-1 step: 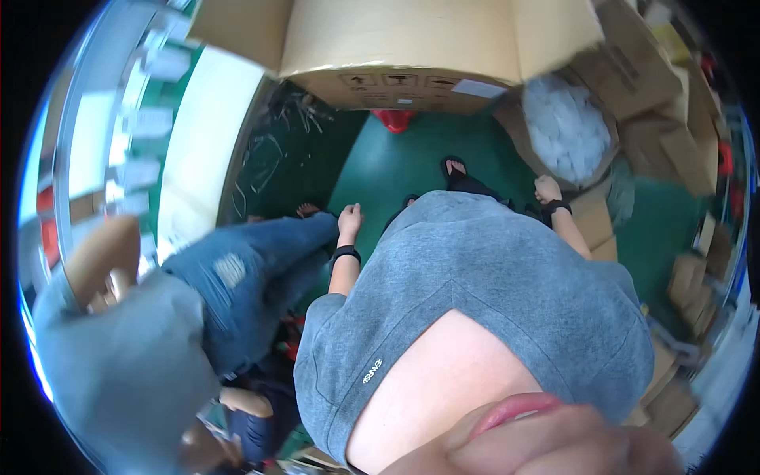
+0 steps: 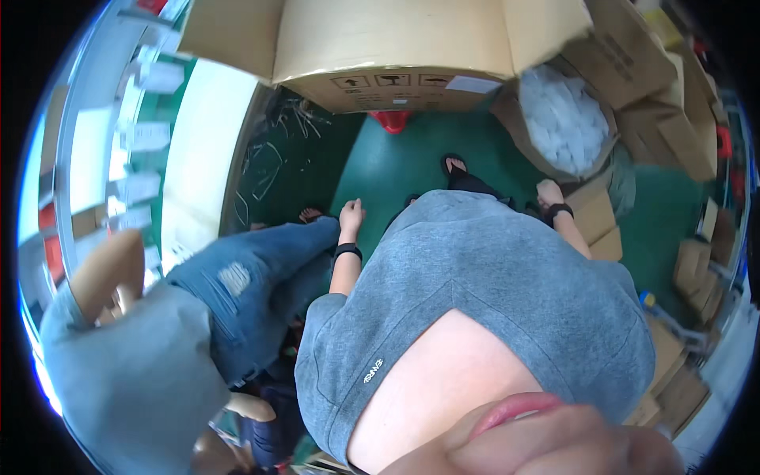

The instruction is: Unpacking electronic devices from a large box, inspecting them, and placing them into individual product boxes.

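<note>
My left hand (image 2: 351, 215) hangs beside my body, its fingers loosely curled in, with nothing visible in them. A dark band circles that wrist. On the other side my right hand (image 2: 549, 192) is closed like a fist, also with a dark wristband, and no object shows in it. It is nearest to a large open bag (image 2: 513, 131) filled with white translucent pieces (image 2: 566, 123), without touching it. Ahead of me stands a large open cardboard box (image 2: 396, 39) with its flaps spread. A small red object (image 2: 390, 120) shows beneath its near edge.
Close on my left stands another person (image 2: 127, 348) in a grey top and torn jeans. Beyond lies a long white surface (image 2: 207, 150), with loose straps (image 2: 297, 115) beside it. Flattened cardboard (image 2: 625, 71) and smaller cartons (image 2: 693, 269) are on the right, over green floor (image 2: 396, 166).
The view has shifted slightly, so the big box sits a little further left. The other person's raised arm has moved a little. My hands stay almost in place.
</note>
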Motion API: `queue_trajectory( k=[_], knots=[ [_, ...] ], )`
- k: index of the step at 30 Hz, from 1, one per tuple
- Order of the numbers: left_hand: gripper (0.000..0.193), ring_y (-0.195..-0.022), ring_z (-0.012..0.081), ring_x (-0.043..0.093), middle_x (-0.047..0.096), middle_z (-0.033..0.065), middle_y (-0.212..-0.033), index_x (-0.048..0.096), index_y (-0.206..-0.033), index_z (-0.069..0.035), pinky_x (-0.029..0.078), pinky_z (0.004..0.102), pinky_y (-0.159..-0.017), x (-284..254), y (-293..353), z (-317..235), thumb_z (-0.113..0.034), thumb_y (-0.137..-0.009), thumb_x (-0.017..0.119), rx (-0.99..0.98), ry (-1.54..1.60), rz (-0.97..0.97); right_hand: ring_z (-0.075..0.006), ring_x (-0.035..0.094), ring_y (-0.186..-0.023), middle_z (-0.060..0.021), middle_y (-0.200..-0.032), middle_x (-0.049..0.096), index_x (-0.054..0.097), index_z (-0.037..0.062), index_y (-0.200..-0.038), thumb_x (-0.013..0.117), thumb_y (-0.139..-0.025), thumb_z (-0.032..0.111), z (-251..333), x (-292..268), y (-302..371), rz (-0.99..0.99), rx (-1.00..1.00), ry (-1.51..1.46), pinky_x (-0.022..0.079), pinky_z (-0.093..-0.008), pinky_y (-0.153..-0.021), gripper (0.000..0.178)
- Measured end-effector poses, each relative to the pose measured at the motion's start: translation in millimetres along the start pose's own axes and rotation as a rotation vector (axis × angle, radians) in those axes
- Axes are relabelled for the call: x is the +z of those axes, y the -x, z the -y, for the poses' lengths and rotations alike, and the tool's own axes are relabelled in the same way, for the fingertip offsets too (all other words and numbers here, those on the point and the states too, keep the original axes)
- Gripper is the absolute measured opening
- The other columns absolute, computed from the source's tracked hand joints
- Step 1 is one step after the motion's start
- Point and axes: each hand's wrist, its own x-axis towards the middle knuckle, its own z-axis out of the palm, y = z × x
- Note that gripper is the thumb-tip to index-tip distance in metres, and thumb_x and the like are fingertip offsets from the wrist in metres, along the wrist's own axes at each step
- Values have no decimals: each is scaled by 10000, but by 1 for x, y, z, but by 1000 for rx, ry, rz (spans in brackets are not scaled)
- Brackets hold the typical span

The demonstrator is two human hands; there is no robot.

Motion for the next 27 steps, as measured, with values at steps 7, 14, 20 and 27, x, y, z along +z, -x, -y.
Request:
queue_trajectory(
  k=[7, 14, 20, 27],
  knots=[
    [382, -888, 320, 581, 625, 167, -886, 593, -954, -12, 442, 389, -777, 25, -3, -69, -350, -843, 453, 178, -130, 45, -351, 571, -870, -222, -920, 595, 604, -8, -898, 463, -813, 308, -76, 44, 7, 234, -333, 569, 456, -405, -709, 356],
    [351, -904, 329, 571, 615, 178, -925, 600, -927, -4, 439, 401, -786, 48, 21, -45, -310, -839, 453, 149, -71, 81, -325, 587, -836, -202, -892, 609, 588, 20, -953, 469, -832, 316, -39, 16, -38, 107, -480, 636, 464, -383, -687, 341],
    [346, -930, 334, 564, 607, 188, -962, 623, -894, 19, 431, 415, -811, 64, 39, 16, -279, -830, 460, -62, 55, -28, -264, 599, -772, -165, -847, 619, 572, 43, -1005, 479, -852, 311, 58, -5, -61, 155, -583, 422, 468, -338, -638, 322],
    [379, -942, 355, 553, 589, 217, -986, 618, -916, 32, 423, 431, -821, 71, 30, 34, -301, -824, 464, -92, 124, -39, -115, 584, -671, -71, -803, 614, 557, 43, -1039, 481, -882, 239, 165, -1, -20, 316, -606, 68, 447, -233, -540, 262]
  ],
)
